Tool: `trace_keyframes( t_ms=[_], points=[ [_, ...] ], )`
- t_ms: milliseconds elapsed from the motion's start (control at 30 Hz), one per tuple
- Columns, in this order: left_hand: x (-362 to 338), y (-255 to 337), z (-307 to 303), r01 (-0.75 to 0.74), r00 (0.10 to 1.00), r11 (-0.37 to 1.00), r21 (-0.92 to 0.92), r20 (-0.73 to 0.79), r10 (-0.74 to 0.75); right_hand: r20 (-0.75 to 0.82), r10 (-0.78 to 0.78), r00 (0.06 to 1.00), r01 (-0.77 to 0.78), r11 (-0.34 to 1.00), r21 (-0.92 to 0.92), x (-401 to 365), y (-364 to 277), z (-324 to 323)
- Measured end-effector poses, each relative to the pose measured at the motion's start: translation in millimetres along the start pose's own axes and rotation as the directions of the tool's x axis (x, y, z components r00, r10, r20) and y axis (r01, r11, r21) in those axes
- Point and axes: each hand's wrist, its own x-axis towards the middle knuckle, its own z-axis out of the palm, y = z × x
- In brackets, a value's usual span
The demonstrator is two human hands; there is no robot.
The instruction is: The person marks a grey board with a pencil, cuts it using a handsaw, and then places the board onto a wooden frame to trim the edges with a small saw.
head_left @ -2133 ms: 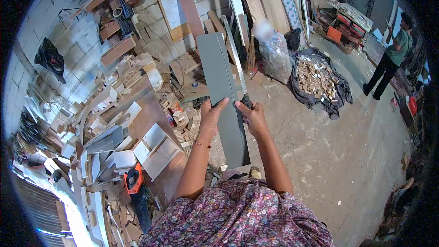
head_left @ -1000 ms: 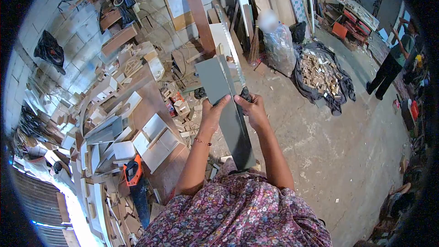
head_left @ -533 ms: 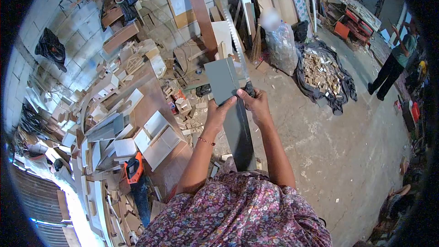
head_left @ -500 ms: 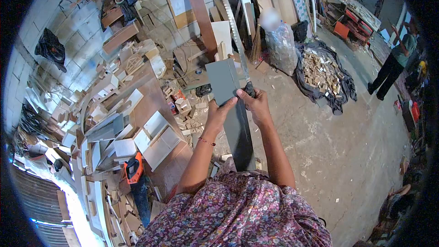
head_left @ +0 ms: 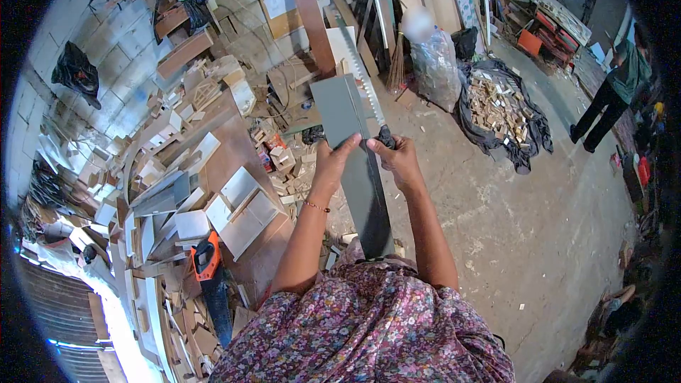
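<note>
A long grey board (head_left: 358, 177) stretches from my waist away from me, between my forearms. My left hand (head_left: 332, 164) grips its left edge, thumb lying on the top face. On the right side my right hand (head_left: 399, 159) is closed around the black handle of a saw (head_left: 363, 79), its thumb at the board's edge. The toothed blade points away from me, just right of the board's far end. My right fingers are partly hidden.
Left, wood offcuts (head_left: 170, 128) cover a brown panel (head_left: 230, 149), with an orange-handled saw (head_left: 206, 259) beside it. Beyond the board are leaning planks (head_left: 310, 10) and a filled plastic sack (head_left: 434, 71). Wood blocks lie on a dark sheet (head_left: 466, 117). A person (head_left: 613, 85) stands at right.
The far end of the board has shifted slightly left and away from me. The saw blade now leans more to the left. At right, the person's arm is no longer raised in front.
</note>
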Motion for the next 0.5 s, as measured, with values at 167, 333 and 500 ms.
trace_keyframes(
  t_ms=[167, 333, 500],
  points=[
    [3.2, 3.1, 1.3, -0.001, 1.0, 0.999, -0.052, 0.021, 0.002, -0.007, -0.022, 1.0, 0.022, 0.998, 0.066, 0.5, 4.0, 5.2],
    [-21.3, -12.1, -1.7, -0.077, 0.983, 0.995, 0.066, 0.172, 0.065, -0.156, -0.034, 0.987, 0.061, 0.983, 0.17, 8.0, -1.6, -1.8],
    [-26.8, -34.8, -8.0, 0.005, 0.985, 0.971, 0.237, 0.164, -0.045, -0.168, 0.035, 0.985, 0.005, 0.972, 0.234, 10.3, -9.4, -0.9]
  ],
)
